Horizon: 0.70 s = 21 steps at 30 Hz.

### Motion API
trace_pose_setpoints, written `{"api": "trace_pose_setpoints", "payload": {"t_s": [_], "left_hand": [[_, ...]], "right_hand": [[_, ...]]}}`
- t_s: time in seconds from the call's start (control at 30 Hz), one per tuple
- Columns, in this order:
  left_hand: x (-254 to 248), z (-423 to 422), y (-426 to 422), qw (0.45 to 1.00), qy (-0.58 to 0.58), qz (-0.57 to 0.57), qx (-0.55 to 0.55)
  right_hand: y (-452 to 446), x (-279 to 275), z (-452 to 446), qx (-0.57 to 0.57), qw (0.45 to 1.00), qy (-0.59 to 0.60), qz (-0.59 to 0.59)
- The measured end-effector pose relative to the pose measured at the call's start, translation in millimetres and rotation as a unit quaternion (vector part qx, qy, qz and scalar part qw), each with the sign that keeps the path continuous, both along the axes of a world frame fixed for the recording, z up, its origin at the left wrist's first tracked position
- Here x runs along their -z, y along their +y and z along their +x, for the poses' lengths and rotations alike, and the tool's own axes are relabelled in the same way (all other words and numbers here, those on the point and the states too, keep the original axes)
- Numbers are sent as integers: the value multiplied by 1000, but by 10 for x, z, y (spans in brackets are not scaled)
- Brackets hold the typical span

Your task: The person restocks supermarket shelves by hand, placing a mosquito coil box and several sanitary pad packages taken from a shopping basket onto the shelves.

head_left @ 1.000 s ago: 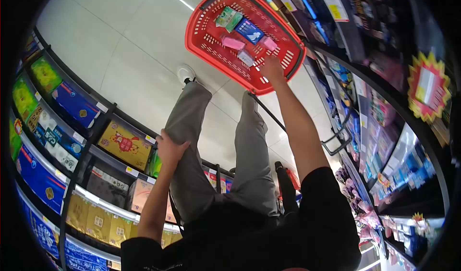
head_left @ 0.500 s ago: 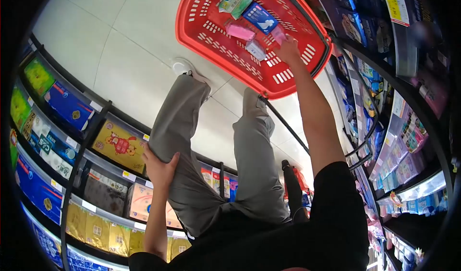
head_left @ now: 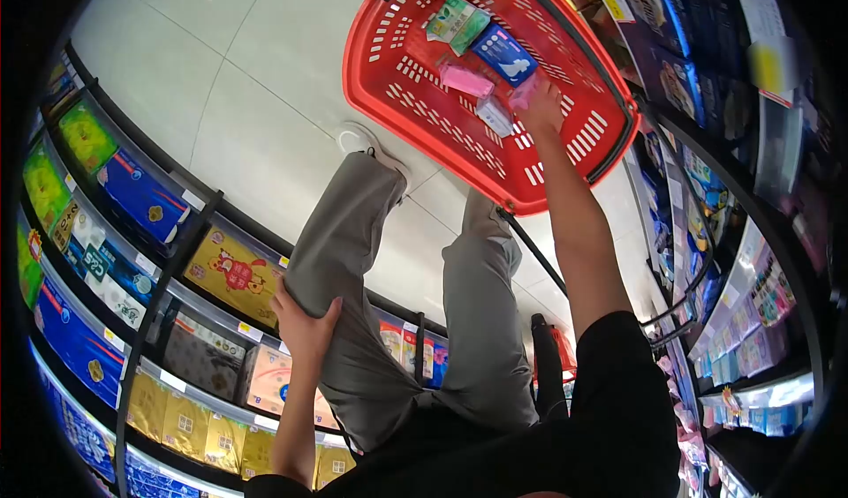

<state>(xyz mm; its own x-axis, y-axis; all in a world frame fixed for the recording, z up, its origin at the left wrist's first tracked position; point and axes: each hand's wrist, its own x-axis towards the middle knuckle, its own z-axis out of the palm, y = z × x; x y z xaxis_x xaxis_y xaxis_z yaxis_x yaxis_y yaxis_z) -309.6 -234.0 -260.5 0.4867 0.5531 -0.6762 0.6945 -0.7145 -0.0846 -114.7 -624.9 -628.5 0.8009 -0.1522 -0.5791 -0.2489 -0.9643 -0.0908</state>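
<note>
Inside a red shopping basket [head_left: 355,72], my right hand [head_left: 542,109] has its fingers closed around a small pink packet [head_left: 523,94]. Close to it lie a blue packet [head_left: 504,55], a green-and-white packet [head_left: 458,23], another pink packet [head_left: 466,80] and a pale lilac packet [head_left: 495,116]. My left hand [head_left: 306,323] rests on my left leg in grey trousers [head_left: 340,242], thumb apart from the fingers, holding nothing.
Shelves with tissue packs, among them a yellow pack [head_left: 231,273] and blue packs [head_left: 141,196], run along the left. More stocked shelves [head_left: 671,65] stand close on the right. Pale floor tiles [head_left: 256,92] lie beyond my feet. Behind my legs is another red basket [head_left: 562,352].
The whole scene has shifted slightly right and down in view. My right hand stays at the pink packet in the basket, and my left hand stays on my leg.
</note>
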Motion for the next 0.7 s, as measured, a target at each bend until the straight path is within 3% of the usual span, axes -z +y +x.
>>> {"api": "trace_pose_setpoints", "payload": {"t_s": [0.17, 0.3, 0.5, 0.7], "left_hand": [[87, 32, 79, 999, -35, -2, 23], [95, 92, 91, 999, -37, -3, 13], [66, 100, 113, 999, -31, -9, -4], [12, 58, 71, 1000, 12, -18, -22]], "right_hand": [[-149, 492, -158, -40, 999, -3, 22], [-135, 456, -166, 0, 996, -32, 80], [-273, 556, -223, -18, 974, -197, 114], [-68, -146, -71, 163, 977, -119, 68]]}}
